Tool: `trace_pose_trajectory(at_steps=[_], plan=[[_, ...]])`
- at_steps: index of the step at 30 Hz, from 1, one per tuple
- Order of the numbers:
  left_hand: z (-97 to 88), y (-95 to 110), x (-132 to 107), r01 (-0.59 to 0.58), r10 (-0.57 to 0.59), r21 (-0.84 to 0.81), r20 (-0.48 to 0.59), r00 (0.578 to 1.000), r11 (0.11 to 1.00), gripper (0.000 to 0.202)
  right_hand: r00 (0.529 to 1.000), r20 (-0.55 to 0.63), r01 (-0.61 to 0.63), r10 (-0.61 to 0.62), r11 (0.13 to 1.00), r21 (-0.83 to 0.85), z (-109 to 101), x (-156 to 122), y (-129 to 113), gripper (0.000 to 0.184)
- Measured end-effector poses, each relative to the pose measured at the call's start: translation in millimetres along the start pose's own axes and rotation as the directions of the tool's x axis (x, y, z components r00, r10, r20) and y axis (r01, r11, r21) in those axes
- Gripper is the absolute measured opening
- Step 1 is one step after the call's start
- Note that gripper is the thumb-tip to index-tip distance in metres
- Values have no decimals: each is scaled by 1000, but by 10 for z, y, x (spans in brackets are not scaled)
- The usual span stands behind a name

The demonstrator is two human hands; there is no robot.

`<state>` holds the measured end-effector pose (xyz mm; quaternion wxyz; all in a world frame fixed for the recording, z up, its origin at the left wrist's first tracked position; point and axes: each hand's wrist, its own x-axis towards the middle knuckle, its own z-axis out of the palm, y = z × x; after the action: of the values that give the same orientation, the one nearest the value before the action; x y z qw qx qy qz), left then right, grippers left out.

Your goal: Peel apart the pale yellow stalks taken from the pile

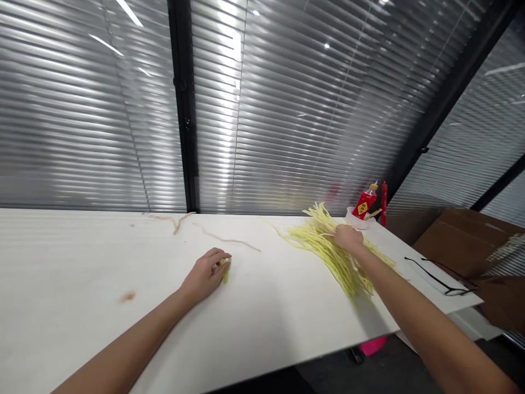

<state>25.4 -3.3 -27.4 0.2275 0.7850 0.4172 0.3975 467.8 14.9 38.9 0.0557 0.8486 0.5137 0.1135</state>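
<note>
My left hand (207,273) rests on the white table with its thumb and fingers pinched round a short, yellow-green piece of pipe cleaner (225,275). To the right, a loose bundle of long yellow pipe cleaners (328,254) lies spread on the tabletop. Over the upper part of that bundle, my right hand (348,238) has its fingers closed among the strands; its fingertips are partly hidden, so how many it grips is unclear. One thin strand (279,232) sticks out from the bundle to the left.
Pale loose strands (232,239) lie toward the back of the white table (246,328). A red bottle (365,202) stands in a white bowl (356,219) at the back right, beside a red tube (384,203). Eyeglasses (451,290) lie near the right edge. Cardboard boxes (459,241) stand beyond.
</note>
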Motion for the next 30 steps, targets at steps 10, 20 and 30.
trace_pose_trajectory(at_steps=[10, 20, 30], plan=[[-8, 8, 4, -21, 20, 37, 29, 999, 999, 28, 1000, -17, -9, 11, 994, 107, -336, 113, 220, 34], [-12, 15, -1, -1, 0, 42, 35, 999, 999, 29, 989, 86, 111, -119, 990, 92, -255, 14, 178, 31], [-12, 20, -12, -3, 1, 55, 45, 999, 998, 30, 982, -187, 33, 5, 979, 202, -419, 20, 230, 36]])
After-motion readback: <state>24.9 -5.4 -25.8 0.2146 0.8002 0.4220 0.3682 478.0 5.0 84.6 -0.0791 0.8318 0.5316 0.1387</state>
